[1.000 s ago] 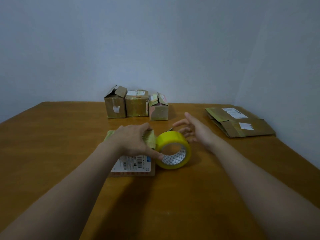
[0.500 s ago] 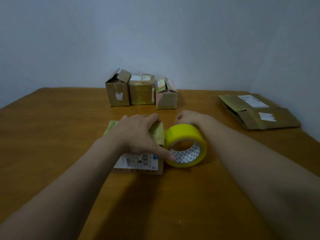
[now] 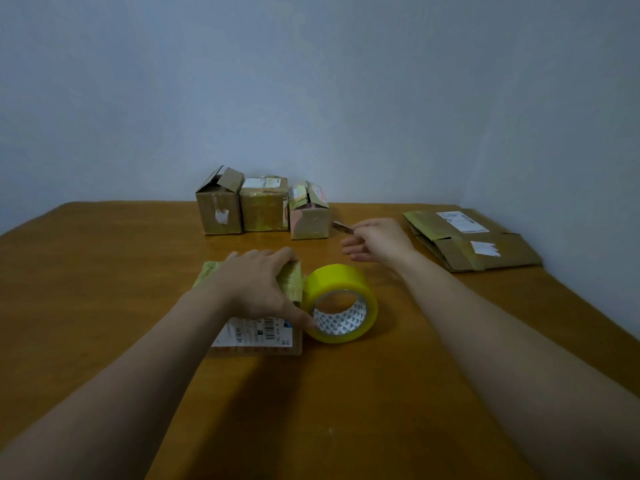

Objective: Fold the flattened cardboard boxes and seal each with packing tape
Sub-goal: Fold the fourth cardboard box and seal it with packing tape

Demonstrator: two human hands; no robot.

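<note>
A small cardboard box (image 3: 256, 336) with a white barcode label lies on the wooden table (image 3: 104, 271) in front of me. My left hand (image 3: 259, 285) presses flat on its top, thumb tip touching the yellow tape roll (image 3: 341, 282), which stands on edge just right of the box. Beyond the roll, my right hand (image 3: 377, 239) hovers above the table and pinches a thin brownish tool (image 3: 341, 226) that points left; its lower fingers are loosely spread. I cannot tell what the tool is.
Three folded boxes stand in a row at the back: one with raised flaps (image 3: 219, 206), a taped one (image 3: 265, 209) and a smaller one (image 3: 309, 220). Flattened boxes (image 3: 474, 244) lie at the right by the wall.
My right hand went behind the tape roll, then rose and moved back and right, now with the thin tool in its fingers. The left hand, box and roll stayed put.
</note>
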